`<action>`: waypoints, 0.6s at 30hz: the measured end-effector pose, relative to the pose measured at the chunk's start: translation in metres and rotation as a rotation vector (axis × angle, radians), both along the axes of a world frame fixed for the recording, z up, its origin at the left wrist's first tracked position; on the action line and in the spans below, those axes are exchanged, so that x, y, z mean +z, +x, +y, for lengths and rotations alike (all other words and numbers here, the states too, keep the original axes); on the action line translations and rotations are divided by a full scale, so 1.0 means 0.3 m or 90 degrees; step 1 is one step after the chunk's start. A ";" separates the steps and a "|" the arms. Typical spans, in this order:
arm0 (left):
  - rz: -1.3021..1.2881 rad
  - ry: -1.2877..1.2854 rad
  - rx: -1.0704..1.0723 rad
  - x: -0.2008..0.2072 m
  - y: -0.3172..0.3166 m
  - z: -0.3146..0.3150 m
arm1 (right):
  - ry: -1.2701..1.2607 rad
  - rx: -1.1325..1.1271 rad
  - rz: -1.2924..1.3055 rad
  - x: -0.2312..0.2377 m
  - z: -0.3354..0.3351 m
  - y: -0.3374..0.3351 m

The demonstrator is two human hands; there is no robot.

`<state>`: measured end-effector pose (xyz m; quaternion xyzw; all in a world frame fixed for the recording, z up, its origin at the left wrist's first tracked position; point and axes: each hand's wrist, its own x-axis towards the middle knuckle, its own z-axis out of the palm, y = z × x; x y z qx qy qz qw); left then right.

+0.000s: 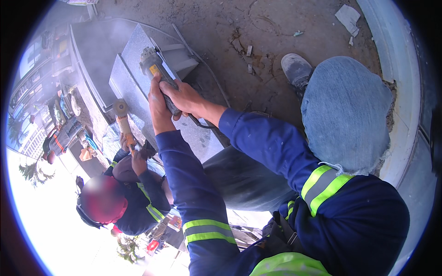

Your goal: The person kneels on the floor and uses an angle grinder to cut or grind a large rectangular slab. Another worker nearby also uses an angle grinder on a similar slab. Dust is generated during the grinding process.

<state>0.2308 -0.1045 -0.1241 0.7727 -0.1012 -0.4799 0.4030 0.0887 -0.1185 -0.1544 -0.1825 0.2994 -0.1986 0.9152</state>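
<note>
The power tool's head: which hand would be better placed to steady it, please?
Probably the left hand: it reaches closer to the head of the power tool, while the right hand lies nearer the cable.

No words, numbers or signs can be read. A small yellow label (pixel 154 70) shows on the nearer grinder (pixel 150 58), just behind its head, but any print on it is too small and blurred to make out.

Grey grinder (pixel 166 80), yellow label (pixel 154 70), in fingers (pixel 156 87); speckled grey slab (pixel 198 140) below fingers; navy sleeves (pixel 262 138) behind them, lime-and-grey striped bands (pixel 209 231).
</note>
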 end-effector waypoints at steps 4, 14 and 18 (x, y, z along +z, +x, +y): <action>-0.017 -0.013 0.013 0.015 -0.019 -0.006 | 0.011 0.006 -0.008 -0.008 -0.011 0.017; 0.006 -0.010 0.012 0.018 -0.024 0.010 | 0.005 -0.011 -0.009 0.017 0.007 -0.026; -0.018 -0.006 0.019 0.026 -0.050 0.031 | 0.018 -0.017 -0.004 0.031 0.027 -0.048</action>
